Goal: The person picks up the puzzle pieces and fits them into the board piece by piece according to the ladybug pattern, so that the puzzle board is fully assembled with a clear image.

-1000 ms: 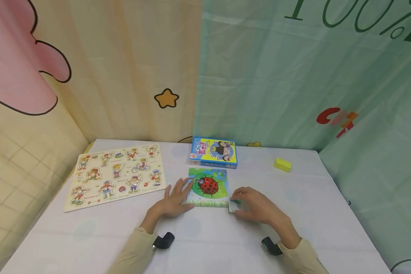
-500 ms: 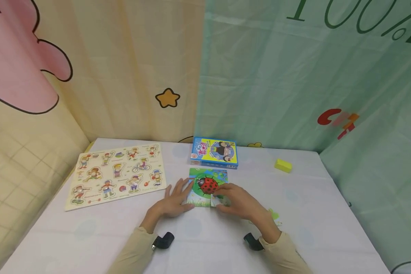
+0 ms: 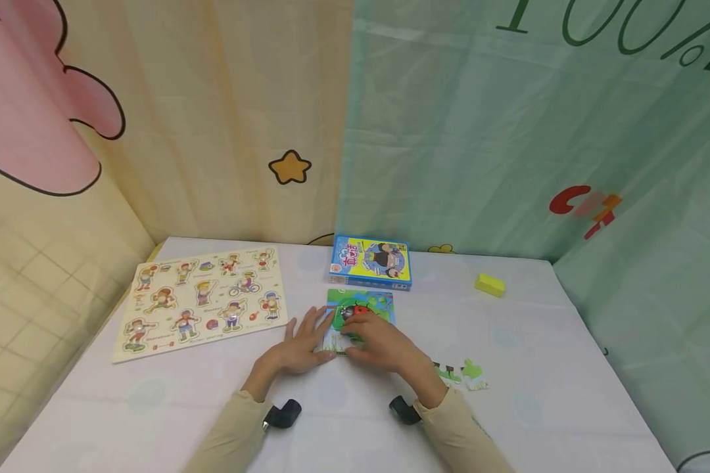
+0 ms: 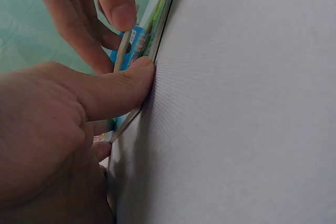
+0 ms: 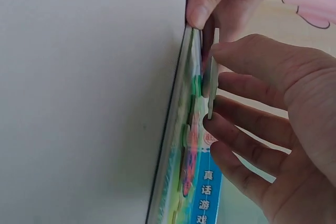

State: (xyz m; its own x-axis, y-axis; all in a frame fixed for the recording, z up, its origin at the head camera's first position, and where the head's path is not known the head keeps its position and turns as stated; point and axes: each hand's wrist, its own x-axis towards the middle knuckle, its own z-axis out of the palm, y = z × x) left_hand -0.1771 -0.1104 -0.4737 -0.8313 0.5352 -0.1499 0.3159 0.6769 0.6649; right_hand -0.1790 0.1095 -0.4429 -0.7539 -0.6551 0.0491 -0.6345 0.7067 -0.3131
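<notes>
A small square puzzle board (image 3: 386,299) with a red ladybug picture lies flat in front of me in the head view. My left hand (image 3: 296,349) rests at its left side with extended fingers, the thumb (image 4: 126,85) pressing on the near edge. Over the board's left part, my right hand (image 3: 384,343) pinches a thin puzzle piece (image 5: 212,87) between thumb and fingertips. The piece is tilted up from the board in the right wrist view. The right hand hides much of the ladybug.
Several loose green puzzle pieces (image 3: 474,373) lie by my right forearm. Behind the board is a blue and yellow box (image 3: 369,261). A large wooden puzzle board (image 3: 204,305) with figures lies at left. A yellow block (image 3: 490,285) stands toward the back right of the white table (image 3: 568,394).
My right hand has carried the puzzle piece leftward from beside the ladybug board to over its left part. Loose pieces formerly under that hand and forearm now show. The left hand stays put.
</notes>
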